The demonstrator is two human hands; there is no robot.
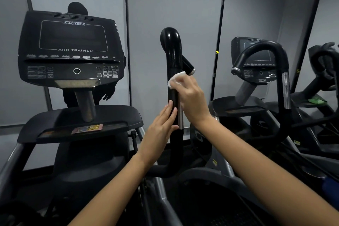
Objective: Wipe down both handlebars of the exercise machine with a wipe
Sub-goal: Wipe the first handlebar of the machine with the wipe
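A black upright handlebar with a curved top rises in the middle of the view, to the right of the machine's console. My right hand holds a white wipe against the bar's upper shaft, fingers curled round it. Lower down, my left hand rests flat against the left side of the same bar, fingers straight. A metal strip runs along the bar's right side, between my hands. The machine's other handlebar is not in view.
A second machine stands to the right with its own looped handlebar and console. A third machine is at the far right edge. Grey wall panels lie behind. The console tray sits at the lower left.
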